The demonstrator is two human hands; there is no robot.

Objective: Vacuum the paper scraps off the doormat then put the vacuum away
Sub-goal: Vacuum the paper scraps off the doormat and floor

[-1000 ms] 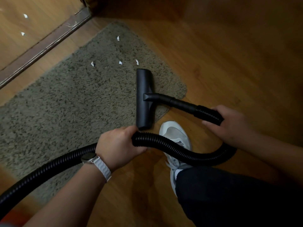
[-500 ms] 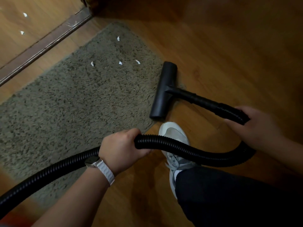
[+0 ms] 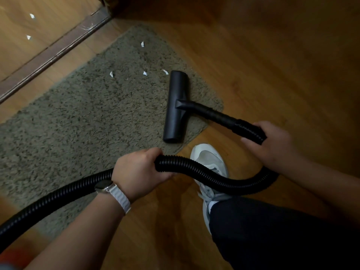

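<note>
In the head view, the left hand is gripping the black ribbed hose at lower centre, fingers curled fully round it, with a watch on the wrist. The right hand, at centre right, is clasping the hose's far end. The floor nozzle is lying along the right edge of the doormat, mid-frame. Four paper scraps are sitting on the mat just above and left of it. A white shoe is standing under the hose.

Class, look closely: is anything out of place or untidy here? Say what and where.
Several white paper scraps litter the far end of the doormat, beyond the vacuum head; two more scraps lie past the door threshold.
</note>
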